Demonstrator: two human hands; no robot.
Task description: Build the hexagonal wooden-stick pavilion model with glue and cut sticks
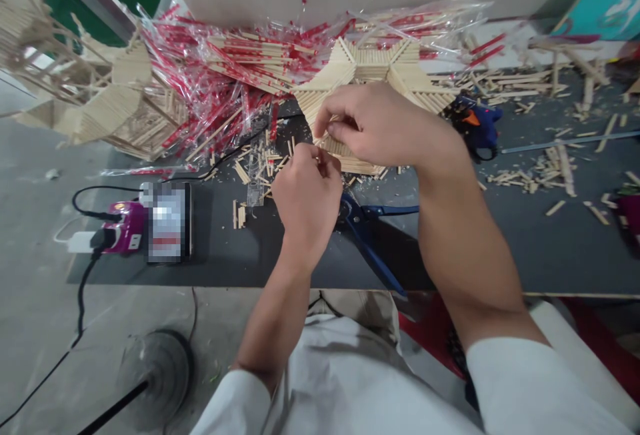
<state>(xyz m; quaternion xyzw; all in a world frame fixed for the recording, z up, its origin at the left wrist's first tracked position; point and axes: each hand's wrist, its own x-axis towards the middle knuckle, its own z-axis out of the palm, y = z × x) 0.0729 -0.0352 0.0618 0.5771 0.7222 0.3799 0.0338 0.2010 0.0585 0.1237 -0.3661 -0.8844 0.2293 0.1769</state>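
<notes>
A many-sided frame of pale wooden sticks (373,60) lies on the dark table in front of me, its sticks laid side by side in sections. My right hand (375,121) is over its middle and left side, with thumb and forefinger pinched close together near the left edge; whatever is between them is too small to make out. Just below, my left hand (307,195) is closed, fingers curled by the frame's lower left edge. Short stick ends (291,147) show beside its knuckles, but I cannot tell whether it holds them. Blue-handled cutters (373,245) lie below the frame.
Red-printed chopstick wrappers (200,75) heap up behind, at left. A larger stick structure (107,98) stands left. A phone (169,225) and purple plug adapter (125,225) sit front left. A blue glue gun (477,125) and cut stick pieces (533,175) lie right.
</notes>
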